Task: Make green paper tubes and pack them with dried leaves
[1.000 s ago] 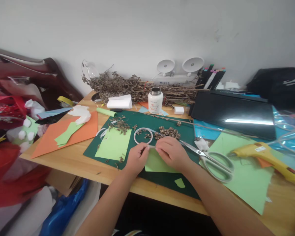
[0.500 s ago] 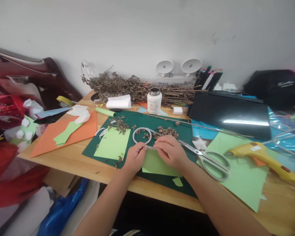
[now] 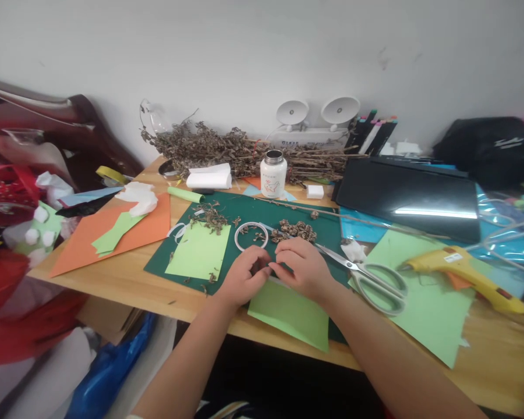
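My left hand (image 3: 245, 274) and my right hand (image 3: 304, 269) meet at the far edge of a light green paper sheet (image 3: 289, 314). A pale, tape-like strip (image 3: 280, 283) runs along that edge beneath my right fingers. Both hands are pinched, thumbs nearly touching; whatever is between the fingertips is too small to make out. Just beyond them on the green cutting mat (image 3: 220, 201) lie a white tape roll (image 3: 236, 240) and a heap of dried flower heads (image 3: 297, 231). Scissors (image 3: 353, 266) with pale handles rest right of my right hand.
A second green sheet (image 3: 201, 250) with dried bits lies left. A white bottle (image 3: 273, 177) stands open behind the mat, before dried stalks (image 3: 218, 145). At the right are a yellow glue gun (image 3: 467, 270) and a black laptop-like slab (image 3: 406, 201). Orange paper (image 3: 76, 247) lies left.
My left hand has moved right, its fingertips now against my right hand's. The green sheet has shifted toward me and covers the small green scrap seen before. The view has tilted slightly.
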A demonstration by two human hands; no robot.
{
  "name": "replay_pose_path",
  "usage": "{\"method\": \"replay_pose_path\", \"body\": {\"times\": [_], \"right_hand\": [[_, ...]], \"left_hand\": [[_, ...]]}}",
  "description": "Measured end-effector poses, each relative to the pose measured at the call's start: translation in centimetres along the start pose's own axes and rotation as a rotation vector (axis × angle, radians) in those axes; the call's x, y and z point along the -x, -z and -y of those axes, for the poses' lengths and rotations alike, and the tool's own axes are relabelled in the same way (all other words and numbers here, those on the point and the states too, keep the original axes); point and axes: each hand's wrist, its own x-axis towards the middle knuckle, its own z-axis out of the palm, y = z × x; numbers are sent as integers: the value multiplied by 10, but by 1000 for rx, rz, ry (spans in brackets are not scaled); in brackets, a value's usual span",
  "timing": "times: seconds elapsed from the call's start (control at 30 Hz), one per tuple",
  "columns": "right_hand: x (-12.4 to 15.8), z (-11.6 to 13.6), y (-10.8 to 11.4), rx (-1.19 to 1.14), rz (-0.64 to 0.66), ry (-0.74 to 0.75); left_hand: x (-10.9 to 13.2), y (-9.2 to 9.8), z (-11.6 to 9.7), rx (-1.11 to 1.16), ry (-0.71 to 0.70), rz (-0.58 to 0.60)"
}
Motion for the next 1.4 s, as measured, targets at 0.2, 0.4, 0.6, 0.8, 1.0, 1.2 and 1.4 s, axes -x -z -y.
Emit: {"method": "replay_pose_path", "body": {"times": [0.2, 0.4, 0.6, 0.8, 1.0, 1.2, 1.4], "right_hand": [[0, -5, -3, 87, 82, -69], [1, -10, -2, 53, 153, -52], [1, -15, 1, -2, 233, -39], [1, -15, -1, -41, 247, -21], [3, -16, -2, -41, 269, -15], [3, -18, -3, -29, 258, -66], [1, -19, -1, -23, 251, -116]], "left_hand": [[0, 1, 7, -156, -213, -101], [-4, 6, 10, -264, -231, -97], [-5, 13, 11, -265, -221, -31], [-5, 12, 11, -246, -235, 21], [-4, 12, 10, -248, -216, 47], [-3, 12, 8, -311, -314, -3], [-3, 10, 6, -401, -359, -46]]}}
